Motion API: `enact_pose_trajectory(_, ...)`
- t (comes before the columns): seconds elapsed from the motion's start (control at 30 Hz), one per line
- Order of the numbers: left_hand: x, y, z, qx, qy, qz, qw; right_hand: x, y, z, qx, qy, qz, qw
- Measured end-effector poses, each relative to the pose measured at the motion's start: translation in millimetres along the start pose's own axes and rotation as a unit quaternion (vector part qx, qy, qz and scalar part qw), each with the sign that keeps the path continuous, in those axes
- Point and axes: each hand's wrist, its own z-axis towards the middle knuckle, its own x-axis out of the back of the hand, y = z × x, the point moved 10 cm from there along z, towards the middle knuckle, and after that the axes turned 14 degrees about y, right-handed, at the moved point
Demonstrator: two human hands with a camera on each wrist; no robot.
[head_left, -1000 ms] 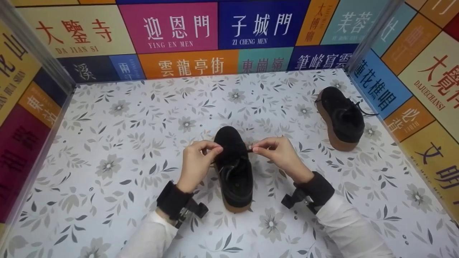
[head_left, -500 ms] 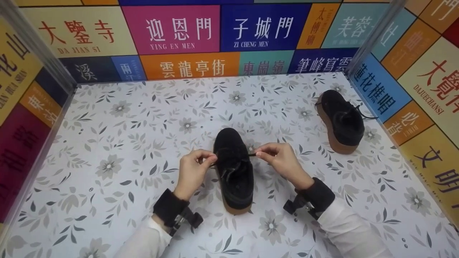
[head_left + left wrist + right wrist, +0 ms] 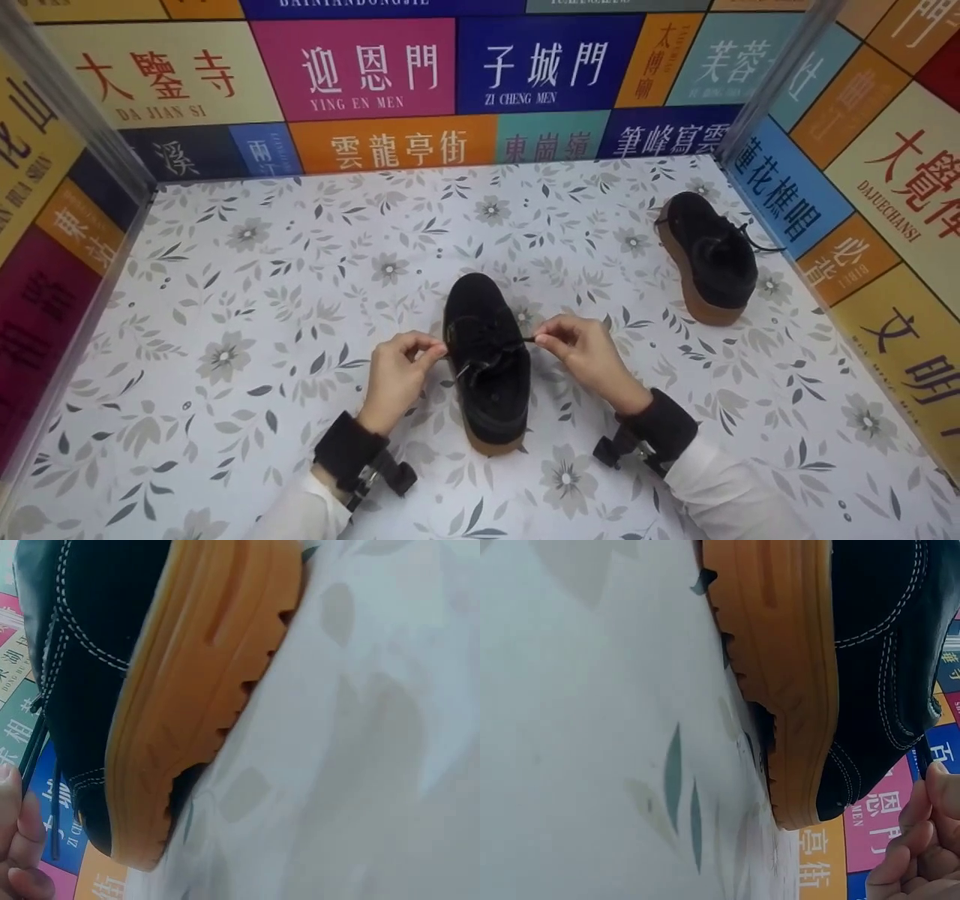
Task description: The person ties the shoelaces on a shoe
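A black shoe with white stitching and a tan sole stands upright on the floral surface, toe pointing away from me. On its left side, my left hand pinches a dark shoelace between thumb and forefinger. Opposite, my right hand pinches the other lace end, drawn out sideways from the shoe's front. A further strand of lace hangs loose beside the left fingers in the left wrist view. The laces cross over the tongue area, dark on dark in the head view.
A second black shoe stands at the back right, its laces trailing loose to the side. Panels printed with large characters wall the surface at the back and both sides. White leaf-patterned covering lies under everything.
My left hand has moved off the shoe's top to its left side and nearer to me. The right hand has also come slightly nearer, with both laces held. The shoes stay in place.
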Motion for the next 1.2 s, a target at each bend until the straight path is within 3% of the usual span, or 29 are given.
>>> enact_pose_trajectory(0.23,-0.5,-2.6,-1.7,0.011,0.002,0.027,0.9996,3,-4,-1.2,0.013,0.021,-0.008,0.9997)
enact_pose_trajectory(0.37,0.2,3.9,-2.6,0.017,0.031,0.021,0.9991,5,-8,-1.0,0.02,0.052,-0.01,0.9984)
enact_pose_trajectory(0.47,1.4,8.5,-9.0,0.02,0.061,0.011,0.9979,1,-3,-5.1,-0.006,0.055,0.005,0.9985)
enact_pose_trajectory(0.57,-0.8,9.2,-22.4,0.044,0.074,-0.009,0.9962,-9,8,-15.3,-0.067,0.032,0.05,0.996)
enact_pose_trajectory(0.67,-9.3,4.5,-40.4,0.108,0.059,-0.054,0.9909,-24,20,-31.0,-0.158,-0.007,0.128,0.979)
enact_pose_trajectory(0.77,-22.7,-1.3,-59.6,0.192,0.025,-0.099,0.9761,-42,28,-48.2,-0.244,-0.04,0.218,0.9442)
enact_pose_trajectory(0.83,-32.0,-3.3,-70.9,0.238,0.001,-0.117,0.9641,-51,29,-56.4,-0.275,-0.05,0.274,0.9202)
enact_pose_trajectory(0.9,-40.8,-4.7,-79.9,0.271,-0.017,-0.139,0.9524,-59,26,-61.5,-0.285,-0.055,0.315,0.9038)
enact_pose_trajectory(0.97,-46.9,-5.2,-85.3,0.282,-0.024,-0.15,0.9473,-65,23,-64.9,-0.289,-0.057,0.344,0.8915)
enact_pose_trajectory(1.2,-53.8,-11.1,-87.9,0.274,-0.015,-0.145,0.9507,-81,17,-71.4,-0.309,-0.057,0.364,0.8767)
